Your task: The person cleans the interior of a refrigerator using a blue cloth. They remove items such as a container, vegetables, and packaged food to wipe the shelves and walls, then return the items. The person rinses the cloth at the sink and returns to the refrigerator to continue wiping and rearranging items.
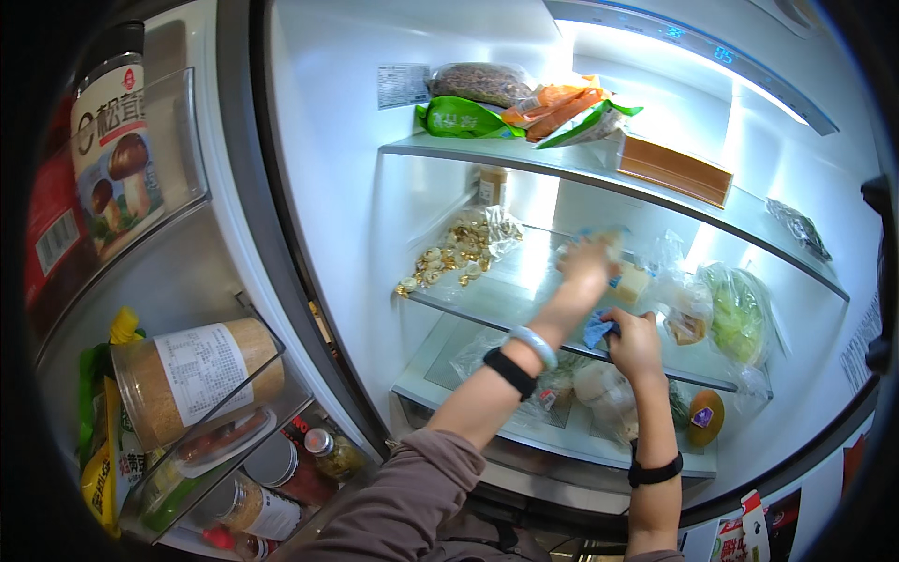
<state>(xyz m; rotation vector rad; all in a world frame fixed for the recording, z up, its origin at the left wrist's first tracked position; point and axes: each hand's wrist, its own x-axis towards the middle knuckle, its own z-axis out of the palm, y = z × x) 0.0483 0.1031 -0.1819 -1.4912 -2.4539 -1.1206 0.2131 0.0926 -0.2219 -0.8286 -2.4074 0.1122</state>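
Note:
My left hand [586,263] reaches over the middle glass shelf [516,295] of an open refrigerator, blurred by motion. A pale packet with blue on it [612,239], blurred along with the hand, appears held in its fingers. Just to the right of that hand sits a pale block in blue-marked wrapping [633,283]. Pinched in my right hand [635,344] is a blue cloth [597,329], close to the shelf's front edge. Clear bags of pale food [688,316] and green leafy vegetable [734,309] rest to the right of my hands.
Gold-wrapped pieces [453,253] lie at the shelf's left, before a jar [493,186]. Above, the upper shelf holds food bags [470,118] and an orange-brown box [674,171]. Below are a bagged pale item [607,393] and a mango [706,418]. Door racks hold a large tub [204,372] and jars.

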